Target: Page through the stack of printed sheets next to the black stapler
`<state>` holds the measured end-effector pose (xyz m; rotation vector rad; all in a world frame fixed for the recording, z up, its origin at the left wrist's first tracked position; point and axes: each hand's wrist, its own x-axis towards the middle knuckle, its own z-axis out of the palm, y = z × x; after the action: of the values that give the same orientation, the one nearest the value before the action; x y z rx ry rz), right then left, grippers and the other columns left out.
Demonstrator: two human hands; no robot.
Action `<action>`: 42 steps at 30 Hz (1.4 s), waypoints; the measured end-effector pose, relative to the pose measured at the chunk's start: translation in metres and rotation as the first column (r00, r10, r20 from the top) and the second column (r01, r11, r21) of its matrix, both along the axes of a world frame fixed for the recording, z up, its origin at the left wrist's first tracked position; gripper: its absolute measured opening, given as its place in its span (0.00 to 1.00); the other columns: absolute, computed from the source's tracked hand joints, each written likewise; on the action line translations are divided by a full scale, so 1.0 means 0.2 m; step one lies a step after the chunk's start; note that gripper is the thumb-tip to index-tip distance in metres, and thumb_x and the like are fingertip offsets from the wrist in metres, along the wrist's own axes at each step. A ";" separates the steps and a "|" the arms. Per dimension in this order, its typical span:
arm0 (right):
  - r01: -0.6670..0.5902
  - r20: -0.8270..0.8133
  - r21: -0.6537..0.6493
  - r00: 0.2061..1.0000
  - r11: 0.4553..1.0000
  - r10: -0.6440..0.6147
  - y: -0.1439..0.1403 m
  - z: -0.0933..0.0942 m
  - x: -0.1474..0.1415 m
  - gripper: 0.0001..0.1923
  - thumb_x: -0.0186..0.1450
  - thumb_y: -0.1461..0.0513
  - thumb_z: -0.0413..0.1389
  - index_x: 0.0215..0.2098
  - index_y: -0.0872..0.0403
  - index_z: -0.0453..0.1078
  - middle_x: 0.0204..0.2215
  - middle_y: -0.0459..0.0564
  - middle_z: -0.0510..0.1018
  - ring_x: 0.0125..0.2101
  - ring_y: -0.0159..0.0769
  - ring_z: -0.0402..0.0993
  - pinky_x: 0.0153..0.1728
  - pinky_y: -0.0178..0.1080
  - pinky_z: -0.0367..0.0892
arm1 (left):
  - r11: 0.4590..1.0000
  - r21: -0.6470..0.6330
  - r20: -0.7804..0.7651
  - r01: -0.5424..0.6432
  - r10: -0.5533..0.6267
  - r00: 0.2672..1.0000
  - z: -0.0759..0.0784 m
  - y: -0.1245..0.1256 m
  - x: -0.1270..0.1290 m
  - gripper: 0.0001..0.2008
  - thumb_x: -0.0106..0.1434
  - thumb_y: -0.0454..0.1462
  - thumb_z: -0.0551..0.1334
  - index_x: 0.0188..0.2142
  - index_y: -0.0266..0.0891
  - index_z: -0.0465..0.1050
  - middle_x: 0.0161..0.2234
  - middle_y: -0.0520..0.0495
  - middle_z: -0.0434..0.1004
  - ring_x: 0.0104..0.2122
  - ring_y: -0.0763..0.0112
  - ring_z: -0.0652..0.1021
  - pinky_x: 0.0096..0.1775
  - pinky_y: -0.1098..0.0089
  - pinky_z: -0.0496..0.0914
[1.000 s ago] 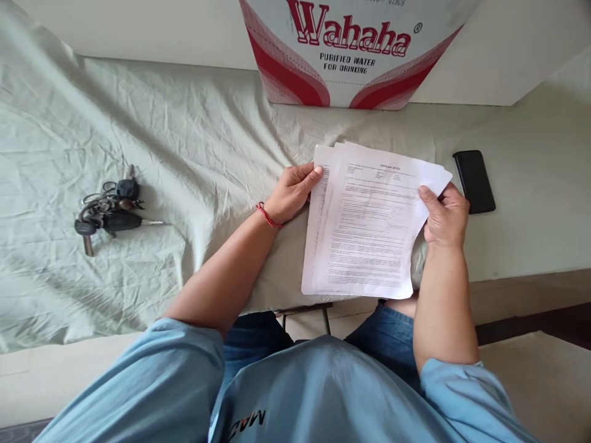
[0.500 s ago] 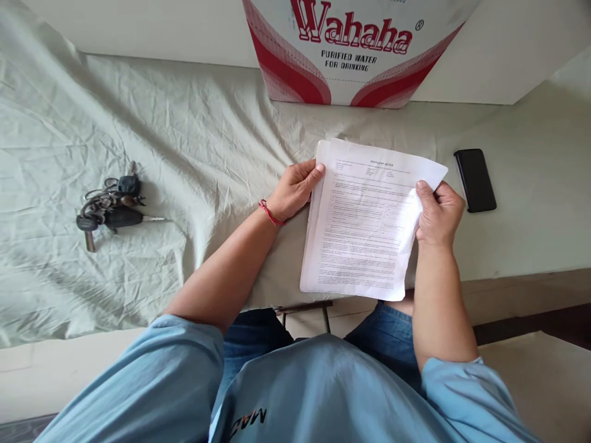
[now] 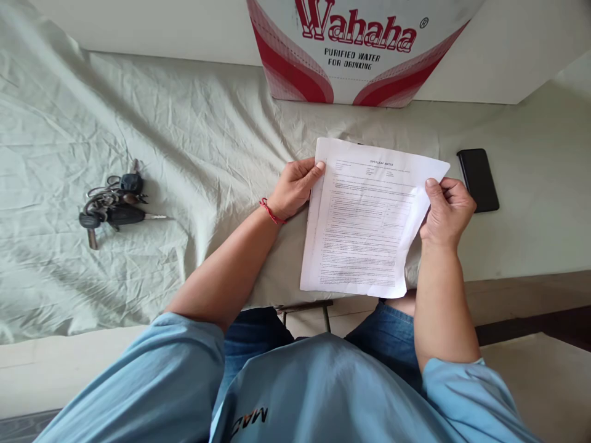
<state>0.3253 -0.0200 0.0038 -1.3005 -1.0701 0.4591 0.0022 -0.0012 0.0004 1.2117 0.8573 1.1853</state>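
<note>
Between my hands is a stack of printed papers [image 3: 362, 227], its top page headed "Overleaf Notes". My left hand [image 3: 298, 184] grips the upper left edge, thumb on top and fingers underneath. At the upper right edge, my right hand [image 3: 447, 209] pinches the sheet, with the thumb on the printed side. The lower right edge of the paper curls a little. How many sheets lie beneath the top page is hidden.
A bunch of keys [image 3: 117, 206] lies on the creased pale cloth [image 3: 221, 117] at the left. A black phone [image 3: 479, 179] rests just right of my right hand. Behind the papers stands a red-and-white Wahaha water carton [image 3: 341, 80].
My right hand has shifted slightly to the right and grips nearer the paper's outer edge. My left hand stays at the left edge.
</note>
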 end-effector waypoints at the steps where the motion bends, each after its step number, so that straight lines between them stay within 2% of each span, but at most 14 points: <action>1: -0.005 0.006 -0.007 1.000 1.000 0.005 -0.01 0.00 -0.01 0.28 0.57 0.39 0.79 0.31 0.50 0.78 0.25 0.40 0.68 0.27 0.30 0.62 0.31 0.41 0.68 | 1.000 -0.008 0.012 0.003 -0.003 1.000 0.00 0.00 0.00 0.34 0.67 0.69 0.70 0.31 0.42 0.76 0.20 0.51 0.72 0.24 0.69 0.78 0.25 0.70 0.71; 4: -0.011 0.035 -0.034 0.999 0.999 0.012 -0.02 0.02 -0.04 0.28 0.59 0.38 0.78 0.32 0.50 0.78 0.24 0.39 0.68 0.26 0.30 0.61 0.30 0.40 0.67 | 1.000 -0.016 0.025 0.014 -0.014 1.000 0.00 0.00 0.00 0.34 0.66 0.70 0.70 0.31 0.42 0.76 0.19 0.51 0.71 0.24 0.67 0.79 0.26 0.69 0.72; 9: 0.004 0.060 -0.043 0.998 0.999 -0.001 -0.03 0.02 -0.06 0.28 0.60 0.37 0.76 0.32 0.49 0.76 0.24 0.40 0.66 0.25 0.30 0.61 0.28 0.40 0.68 | 0.999 0.011 0.002 0.035 -0.035 0.999 0.01 0.00 0.00 0.33 0.65 0.70 0.72 0.33 0.42 0.78 0.21 0.49 0.75 0.26 0.65 0.81 0.27 0.67 0.75; 15: 0.042 0.090 -0.068 0.995 0.997 -0.036 -0.03 0.01 -0.07 0.28 0.61 0.36 0.74 0.32 0.47 0.75 0.25 0.41 0.65 0.27 0.35 0.65 0.32 0.44 0.73 | 0.999 0.014 0.002 0.042 -0.042 0.999 0.01 0.00 -0.01 0.32 0.65 0.69 0.73 0.35 0.42 0.80 0.22 0.48 0.76 0.27 0.62 0.82 0.28 0.66 0.75; 24: 0.010 0.017 -0.107 1.000 0.994 -0.008 -0.04 0.00 -0.09 0.28 0.61 0.38 0.76 0.32 0.49 0.74 0.25 0.39 0.65 0.27 0.31 0.61 0.31 0.40 0.67 | 0.999 -0.003 -0.003 0.047 -0.047 0.999 0.01 0.00 -0.01 0.31 0.66 0.67 0.74 0.35 0.42 0.80 0.23 0.48 0.77 0.30 0.61 0.84 0.31 0.65 0.77; 27: -0.024 0.041 -0.108 0.999 0.994 0.028 -0.03 -0.01 -0.09 0.26 0.63 0.39 0.75 0.36 0.48 0.76 0.28 0.41 0.70 0.29 0.33 0.67 0.36 0.41 0.73 | 1.000 -0.008 0.001 0.028 -0.028 1.000 -0.01 0.00 -0.01 0.31 0.66 0.67 0.73 0.37 0.42 0.81 0.26 0.48 0.81 0.32 0.61 0.85 0.32 0.65 0.79; 30: -0.132 0.057 -0.150 0.988 0.980 0.141 -0.03 0.00 -0.07 0.28 0.63 0.37 0.74 0.47 0.46 0.78 0.39 0.47 0.81 0.42 0.40 0.81 0.47 0.46 0.80 | 0.999 -0.002 0.032 -0.040 0.040 0.999 -0.05 0.01 0.00 0.30 0.68 0.68 0.72 0.41 0.43 0.84 0.32 0.46 0.86 0.38 0.58 0.88 0.37 0.64 0.82; 32: -0.272 -0.023 -0.227 0.961 0.935 0.274 -0.04 0.04 -0.04 0.33 0.62 0.35 0.74 0.53 0.44 0.78 0.44 0.49 0.85 0.49 0.45 0.85 0.52 0.50 0.82 | 0.994 0.009 0.069 -0.110 0.109 0.992 -0.07 0.03 0.00 0.30 0.68 0.68 0.71 0.44 0.45 0.84 0.37 0.45 0.89 0.46 0.54 0.90 0.44 0.61 0.84; 33: -0.362 -0.087 -0.276 0.932 0.891 0.352 -0.05 0.06 -0.03 0.35 0.60 0.34 0.75 0.54 0.44 0.78 0.44 0.50 0.86 0.51 0.47 0.86 0.54 0.52 0.83 | 0.988 0.016 0.094 -0.154 0.151 0.984 -0.09 0.04 0.00 0.30 0.69 0.68 0.71 0.45 0.45 0.84 0.40 0.44 0.89 0.51 0.52 0.90 0.48 0.59 0.85; 35: -0.541 -0.217 -0.375 0.841 0.753 0.496 -0.08 0.11 0.01 0.37 0.57 0.35 0.78 0.54 0.44 0.79 0.44 0.50 0.88 0.54 0.51 0.87 0.57 0.55 0.84 | 0.969 0.027 0.147 -0.246 0.239 0.960 -0.11 0.08 0.00 0.31 0.70 0.68 0.69 0.49 0.46 0.84 0.47 0.43 0.90 0.60 0.49 0.87 0.57 0.56 0.83; 36: -0.605 -0.265 -0.408 0.795 0.684 0.545 -0.10 0.14 0.04 0.37 0.57 0.35 0.79 0.53 0.45 0.80 0.44 0.51 0.89 0.56 0.52 0.87 0.59 0.56 0.84 | 0.957 0.032 0.165 -0.288 0.279 0.946 -0.13 0.10 -0.01 0.31 0.70 0.69 0.68 0.51 0.46 0.84 0.50 0.43 0.90 0.63 0.49 0.85 0.61 0.54 0.82; 37: -0.643 -0.301 -0.425 0.764 0.637 0.571 -0.11 0.16 0.05 0.36 0.57 0.36 0.79 0.53 0.46 0.80 0.45 0.51 0.89 0.57 0.52 0.87 0.60 0.57 0.84 | 0.945 0.036 0.174 -0.324 0.313 0.934 -0.14 0.12 -0.02 0.32 0.70 0.70 0.67 0.52 0.47 0.83 0.53 0.43 0.90 0.67 0.49 0.83 0.65 0.54 0.80; 39: -0.666 -0.342 -0.421 0.746 0.616 0.572 -0.14 0.18 0.07 0.37 0.55 0.36 0.80 0.52 0.46 0.81 0.43 0.51 0.90 0.56 0.53 0.87 0.59 0.58 0.85 | 0.929 0.049 0.167 -0.367 0.354 0.920 -0.17 0.17 -0.04 0.35 0.70 0.72 0.64 0.55 0.49 0.82 0.57 0.44 0.89 0.71 0.50 0.79 0.69 0.54 0.77; 42: -0.650 -0.390 -0.407 0.759 0.642 0.522 -0.14 0.14 0.05 0.38 0.52 0.38 0.82 0.51 0.47 0.81 0.40 0.49 0.89 0.50 0.53 0.89 0.51 0.57 0.88 | 0.923 0.064 0.169 -0.379 0.364 0.916 -0.22 0.22 -0.08 0.37 0.69 0.75 0.61 0.54 0.52 0.81 0.59 0.46 0.89 0.75 0.55 0.75 0.73 0.58 0.74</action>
<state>0.3347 -0.0479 0.0316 -1.2791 -1.2000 1.4712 -0.0141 0.0433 -0.0428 1.0411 0.9485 1.6234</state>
